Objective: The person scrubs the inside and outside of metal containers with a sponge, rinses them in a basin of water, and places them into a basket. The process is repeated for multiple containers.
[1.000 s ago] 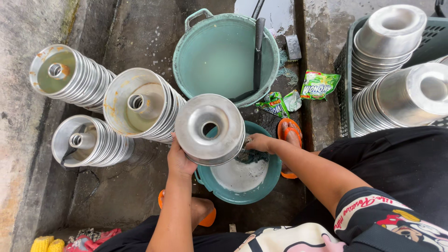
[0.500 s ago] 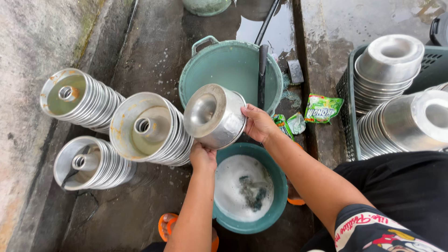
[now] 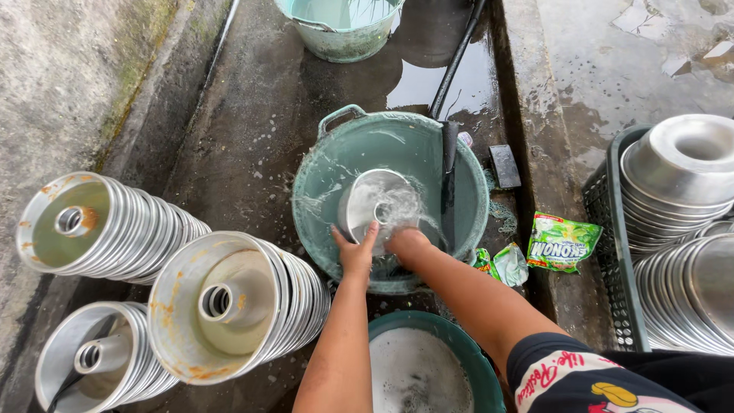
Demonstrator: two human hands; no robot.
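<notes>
A round metal ring-cake pan point(image 3: 375, 206) with a centre tube is dipped in the water of a big green tub point(image 3: 321, 164). My left hand point(image 3: 355, 248) grips the pan's near rim. My right hand point(image 3: 407, 243) holds the pan's lower right edge, partly under splashing water. Below them stands a smaller green basin point(image 3: 459, 348) filled with soapy water.
Three stacks of greasy ring pans point(image 3: 229, 306) lie on their sides at left. A dark crate point(image 3: 612, 252) with stacked clean pans point(image 3: 680, 164) is at right. A black hose point(image 3: 451, 160) hangs into the tub. Green sachets point(image 3: 562, 241) lie on the wet ledge. Another bucket point(image 3: 340, 27) stands at top.
Both hands carried the pan from above the soapy basin forward into the big tub's water, which now splashes. The view shifted forward.
</notes>
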